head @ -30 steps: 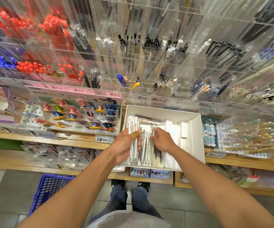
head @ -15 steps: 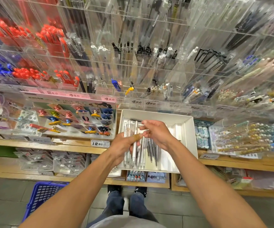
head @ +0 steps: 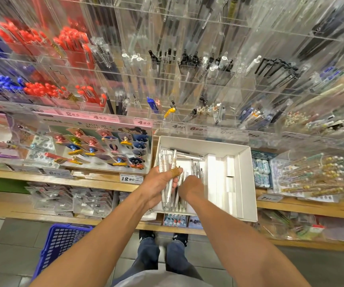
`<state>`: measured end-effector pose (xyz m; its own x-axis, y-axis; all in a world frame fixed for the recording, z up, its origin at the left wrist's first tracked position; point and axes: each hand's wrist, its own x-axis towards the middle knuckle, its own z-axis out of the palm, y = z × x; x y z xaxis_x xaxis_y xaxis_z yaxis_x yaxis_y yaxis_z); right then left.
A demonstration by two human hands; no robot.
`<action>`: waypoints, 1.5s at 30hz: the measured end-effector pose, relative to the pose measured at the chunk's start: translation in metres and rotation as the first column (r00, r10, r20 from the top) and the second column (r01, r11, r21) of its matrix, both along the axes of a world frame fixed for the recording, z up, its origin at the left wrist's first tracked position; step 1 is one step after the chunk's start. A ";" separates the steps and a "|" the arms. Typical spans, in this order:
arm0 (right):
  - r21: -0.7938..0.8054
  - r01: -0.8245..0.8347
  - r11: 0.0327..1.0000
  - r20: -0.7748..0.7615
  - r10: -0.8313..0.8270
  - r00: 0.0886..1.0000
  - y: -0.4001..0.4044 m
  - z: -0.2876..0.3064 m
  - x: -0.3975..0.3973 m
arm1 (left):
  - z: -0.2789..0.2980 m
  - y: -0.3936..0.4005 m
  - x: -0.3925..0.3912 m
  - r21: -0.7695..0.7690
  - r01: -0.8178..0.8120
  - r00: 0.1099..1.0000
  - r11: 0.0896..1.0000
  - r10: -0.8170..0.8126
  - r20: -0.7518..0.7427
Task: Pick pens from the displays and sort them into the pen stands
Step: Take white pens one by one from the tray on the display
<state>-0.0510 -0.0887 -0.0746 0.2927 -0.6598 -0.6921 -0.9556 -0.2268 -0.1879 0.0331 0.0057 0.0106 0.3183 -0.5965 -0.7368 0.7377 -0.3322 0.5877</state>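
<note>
Left hand (head: 160, 184) wrapped round a bundle of white pens (head: 168, 179), thumb across the barrels, over the near-left part of the white box (head: 247, 183). Bundle's long axis running away from the body, tips toward the near edge. Right hand (head: 191, 186) just beside, lowered among loose pens (head: 197, 169) lying the same way, so nearer to them. Right fingers hidden behind the knuckles: grip cannot be told. Clear stands (head: 187, 83) above, smeared by blur.
</note>
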 end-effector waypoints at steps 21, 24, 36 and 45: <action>0.288 0.011 0.958 0.575 -0.182 0.797 -0.020 0.068 -0.021 | -0.001 -0.008 -0.001 0.078 -0.110 0.994 0.991 0.111 0.001; 0.349 -0.034 0.936 0.655 -0.218 0.723 -0.006 0.086 -0.017 | -0.003 -0.010 -0.005 0.105 -0.110 0.994 0.988 0.107 0.034; 0.253 -0.261 0.931 0.716 0.001 0.698 0.004 0.103 -0.019 | 0.004 -0.004 0.009 0.026 -0.200 0.970 0.980 0.201 -0.137; 0.187 0.152 0.971 0.336 -0.208 0.919 -0.022 0.012 -0.013 | 0.004 0.017 0.027 -0.013 -0.261 0.957 0.965 0.256 -0.135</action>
<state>-0.0637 -0.1108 -0.0622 0.4214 -0.6174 -0.6642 -0.8437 0.0016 -0.5368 0.0600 0.0228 0.0148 0.3668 -0.5294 -0.7650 0.8671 -0.1034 0.4873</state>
